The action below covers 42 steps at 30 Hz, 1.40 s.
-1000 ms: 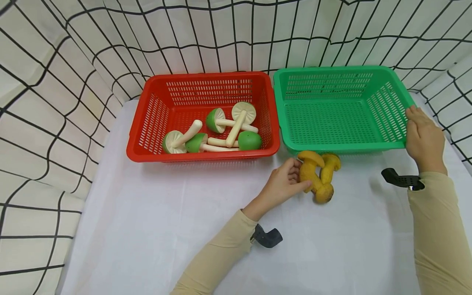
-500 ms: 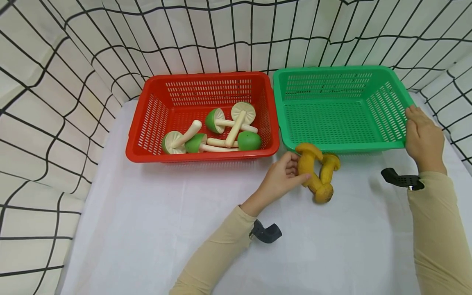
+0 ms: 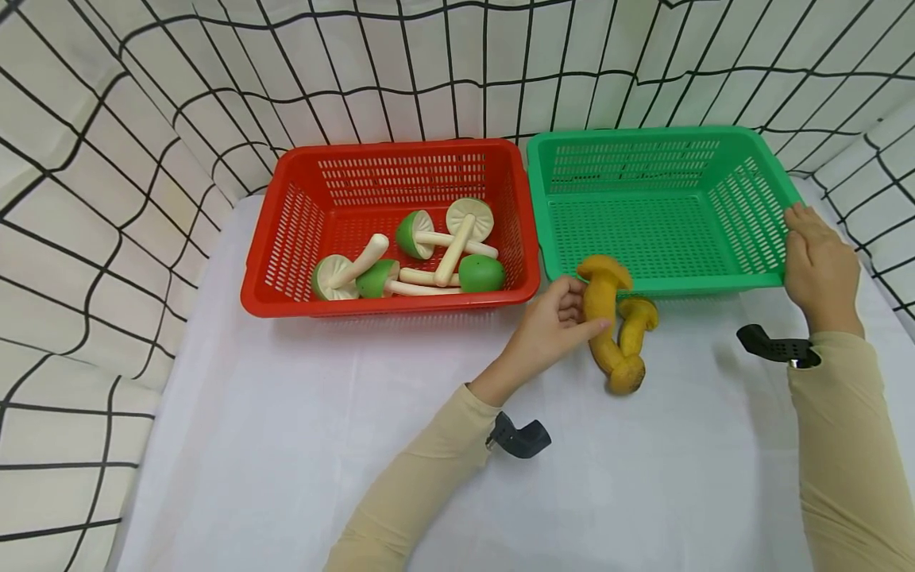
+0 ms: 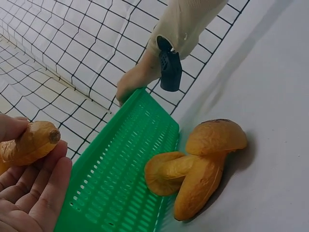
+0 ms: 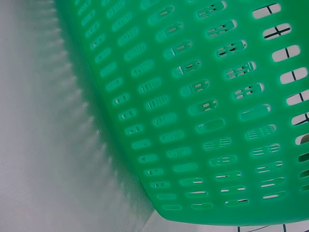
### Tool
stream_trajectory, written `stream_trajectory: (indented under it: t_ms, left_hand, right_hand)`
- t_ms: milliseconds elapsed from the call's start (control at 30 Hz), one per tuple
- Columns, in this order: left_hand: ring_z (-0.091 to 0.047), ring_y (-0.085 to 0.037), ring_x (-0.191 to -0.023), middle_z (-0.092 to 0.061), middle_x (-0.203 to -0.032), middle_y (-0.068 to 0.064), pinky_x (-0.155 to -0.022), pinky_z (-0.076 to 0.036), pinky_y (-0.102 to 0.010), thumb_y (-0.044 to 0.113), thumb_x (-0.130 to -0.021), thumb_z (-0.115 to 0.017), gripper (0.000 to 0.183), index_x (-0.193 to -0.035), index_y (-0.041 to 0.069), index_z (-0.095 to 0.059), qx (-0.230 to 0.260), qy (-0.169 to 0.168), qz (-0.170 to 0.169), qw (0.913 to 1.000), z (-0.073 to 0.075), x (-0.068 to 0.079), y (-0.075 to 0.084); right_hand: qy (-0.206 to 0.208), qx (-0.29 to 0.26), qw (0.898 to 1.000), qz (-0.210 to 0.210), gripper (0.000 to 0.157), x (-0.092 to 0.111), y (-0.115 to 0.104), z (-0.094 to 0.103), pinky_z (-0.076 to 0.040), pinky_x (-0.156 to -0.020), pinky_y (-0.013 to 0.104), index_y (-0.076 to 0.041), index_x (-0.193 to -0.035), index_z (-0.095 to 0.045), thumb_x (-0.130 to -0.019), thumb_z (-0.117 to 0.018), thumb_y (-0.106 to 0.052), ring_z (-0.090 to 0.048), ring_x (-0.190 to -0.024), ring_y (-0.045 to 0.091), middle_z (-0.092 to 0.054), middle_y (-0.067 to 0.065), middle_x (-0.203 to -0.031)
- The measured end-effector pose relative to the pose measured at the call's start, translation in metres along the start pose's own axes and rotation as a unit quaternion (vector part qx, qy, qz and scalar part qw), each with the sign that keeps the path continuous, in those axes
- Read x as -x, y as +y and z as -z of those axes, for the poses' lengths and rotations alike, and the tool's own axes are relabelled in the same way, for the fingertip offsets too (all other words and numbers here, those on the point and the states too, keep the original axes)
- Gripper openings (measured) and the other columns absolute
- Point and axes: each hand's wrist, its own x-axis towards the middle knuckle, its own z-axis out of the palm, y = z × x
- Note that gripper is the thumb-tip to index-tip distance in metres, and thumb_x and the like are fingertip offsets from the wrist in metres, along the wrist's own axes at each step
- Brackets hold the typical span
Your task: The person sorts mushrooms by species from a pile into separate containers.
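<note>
My left hand (image 3: 554, 322) pinches a yellow toy mushroom (image 3: 600, 306) by its stem, between thumb and fingers. Its cap overlaps the front rim of the green basket (image 3: 672, 284) in the head view. The stem's end shows between the fingers in the left wrist view. Two more yellow mushrooms lie on the white cloth by the basket's front wall: one with its thick cap (image 4: 216, 137) toward the person, the other with its cap (image 4: 161, 175) near the basket. My right hand (image 3: 822, 266) grips the basket's right rim; the right wrist view shows just the basket's slotted wall (image 5: 203, 121).
A red basket (image 3: 389, 306) stands directly left of the green one, with several green-capped mushrooms (image 3: 481, 273) inside. Black wire mesh (image 3: 486, 83) backed by white cloth rises behind the baskets and at both sides. White cloth (image 3: 643, 477) covers the table.
My left hand has moved away from the person toward the green basket, bringing its mushroom along, so the cap now overlaps the rim. The right hand and both baskets stay put.
</note>
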Motion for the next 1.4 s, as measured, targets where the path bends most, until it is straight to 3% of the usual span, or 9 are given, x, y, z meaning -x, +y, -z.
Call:
stream_trajectory:
  t_ms: [300,500,833,1167,1400]
  left_hand:
    - [-0.060,-0.013,-0.083,-0.064,-0.102,-0.017,-0.073,-0.050,-0.018,0.006,-0.084,-0.070,0.037,-0.114,-0.003,-0.051,-0.017,0.035,-0.006,0.9992,0.012,-0.018,0.012]
    - [-0.061,-0.014,-0.085,-0.065,-0.103,-0.013,-0.072,-0.050,-0.017,0.011,-0.084,-0.070,0.041,-0.119,0.000,-0.051,-0.055,0.054,0.012,0.9969,0.018,-0.028,0.019]
    - [-0.061,-0.012,-0.078,-0.067,-0.095,-0.011,-0.064,-0.046,-0.015,0.015,-0.085,-0.071,0.040,-0.116,0.000,-0.052,-0.113,0.102,0.008,0.9884,0.022,-0.043,0.023]
    - [-0.063,-0.013,-0.077,-0.068,-0.093,-0.011,-0.062,-0.047,-0.017,0.017,-0.084,-0.072,0.040,-0.115,0.000,-0.053,-0.135,0.110,0.016,0.9846,0.024,-0.056,0.021]
    - [-0.065,-0.011,-0.078,-0.070,-0.090,-0.008,-0.060,-0.047,-0.018,0.024,-0.084,-0.072,0.041,-0.114,0.001,-0.056,-0.213,0.118,0.019,0.9697,0.022,-0.065,0.021]
  right_hand:
    - [0.004,0.003,1.000,-0.001,0.051,-0.001,0.001,-0.001,-0.019,-0.113,0.045,-0.001,-0.141,-0.039,-0.100,-0.020,-0.023,-0.027,-0.139,0.025,-0.034,0.012,-0.147]
    - [0.011,0.001,1.000,0.004,0.050,-0.001,0.000,-0.002,-0.020,-0.112,0.045,-0.001,-0.141,-0.040,-0.100,-0.021,-0.023,-0.028,-0.138,0.027,-0.036,0.014,-0.146]
    - [0.014,0.002,1.000,0.004,0.050,-0.001,0.002,-0.002,-0.020,-0.112,0.046,-0.001,-0.140,-0.041,-0.100,-0.022,-0.023,-0.029,-0.138,0.027,-0.037,0.014,-0.145]
    - [0.020,-0.001,1.000,0.010,0.050,-0.003,0.002,-0.004,-0.021,-0.112,0.045,0.000,-0.139,-0.042,-0.099,-0.022,-0.023,-0.030,-0.137,0.027,-0.038,0.014,-0.145]
    - [0.023,-0.002,1.000,0.009,0.050,-0.002,0.002,-0.004,-0.022,-0.112,0.045,0.000,-0.139,-0.043,-0.099,-0.023,-0.022,-0.031,-0.137,0.027,-0.038,0.014,-0.144]
